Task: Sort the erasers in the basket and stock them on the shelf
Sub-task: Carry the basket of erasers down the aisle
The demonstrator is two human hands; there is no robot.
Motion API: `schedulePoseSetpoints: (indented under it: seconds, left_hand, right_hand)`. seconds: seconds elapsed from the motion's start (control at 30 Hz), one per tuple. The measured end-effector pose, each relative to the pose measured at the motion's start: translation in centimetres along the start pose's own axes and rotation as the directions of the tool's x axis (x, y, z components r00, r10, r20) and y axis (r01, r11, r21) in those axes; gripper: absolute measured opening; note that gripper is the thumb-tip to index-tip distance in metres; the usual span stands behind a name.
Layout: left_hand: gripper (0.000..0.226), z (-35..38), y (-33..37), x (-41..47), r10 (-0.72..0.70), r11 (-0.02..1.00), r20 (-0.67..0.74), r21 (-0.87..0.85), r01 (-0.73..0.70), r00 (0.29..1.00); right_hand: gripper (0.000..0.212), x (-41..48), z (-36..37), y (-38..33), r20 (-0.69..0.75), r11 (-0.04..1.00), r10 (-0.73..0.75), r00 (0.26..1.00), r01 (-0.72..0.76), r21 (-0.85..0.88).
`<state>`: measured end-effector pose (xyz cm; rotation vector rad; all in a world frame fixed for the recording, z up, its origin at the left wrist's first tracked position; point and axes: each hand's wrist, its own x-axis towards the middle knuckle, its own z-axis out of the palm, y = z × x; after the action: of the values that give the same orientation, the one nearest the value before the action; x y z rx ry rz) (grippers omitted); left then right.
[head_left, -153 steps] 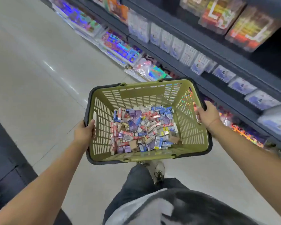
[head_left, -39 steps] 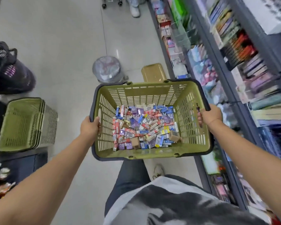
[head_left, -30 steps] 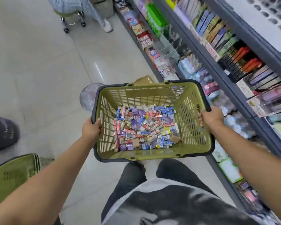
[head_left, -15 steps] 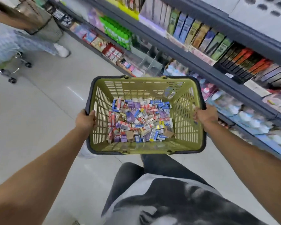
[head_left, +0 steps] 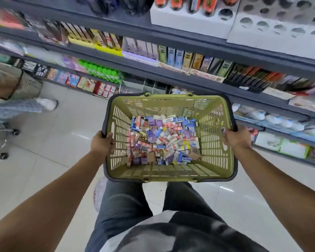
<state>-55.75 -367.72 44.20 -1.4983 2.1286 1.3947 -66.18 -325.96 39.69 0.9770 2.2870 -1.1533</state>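
The left hand (head_left: 102, 143) and right hand (head_left: 234, 138) hold the basket (head_left: 171, 172) by its side rims, fingers curled tight round the dark edge on each side. Erasers (head_left: 162, 140) lie heaped in its bottom. The basket hangs just before the stocked shelf (head_left: 171, 75).

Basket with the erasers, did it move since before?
Yes. The green basket has swung right: the shelf ran along its right side then, and now lies straight ahead of its far rim.
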Motion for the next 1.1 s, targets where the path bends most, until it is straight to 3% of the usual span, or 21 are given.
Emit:
schedulePoseSetpoints:
  seconds: [0.2, 0.47, 0.8, 0.9, 1.1]
  left_hand:
    - [0.018, 0.4, 2.1, 4.2, 0.02, 0.991, 0.111, 0.132, -0.035, 0.994]
    - [0.017, -0.2, 2.6, 11.3, 0.016, 0.975, 0.221, 0.212, -0.064, 0.975]
    - [0.018, -2.9, -2.2, 21.1, 0.03, 0.943, 0.329, 0.304, -0.136, 0.944]
    - [0.02, -2.0, -4.8, 24.2, 0.099, 0.893, 0.312, 0.39, -0.223, 0.945]
    - [0.022, 2.9, -10.9, 30.4, 0.13, 0.874, 0.285, 0.42, -0.246, 0.95]
  right_hand:
    - [0.029, -0.4, 1.6, 1.0, -0.053, 0.999, 0.039, 0.998, -0.038, 0.007]
    - [0.022, -2.5, 7.6, 1.7, -0.176, 0.991, 0.132, 0.976, -0.125, 0.049]
    - [0.014, -7.5, 17.8, 3.9, -0.309, 0.965, 0.261, 0.915, -0.236, 0.117]
    - [0.018, -5.8, 21.0, 5.7, -0.309, 0.965, 0.26, 0.915, -0.231, 0.127]
    - [0.017, -0.2, 27.4, 10.5, -0.312, 0.964, 0.254, 0.916, -0.211, 0.165]
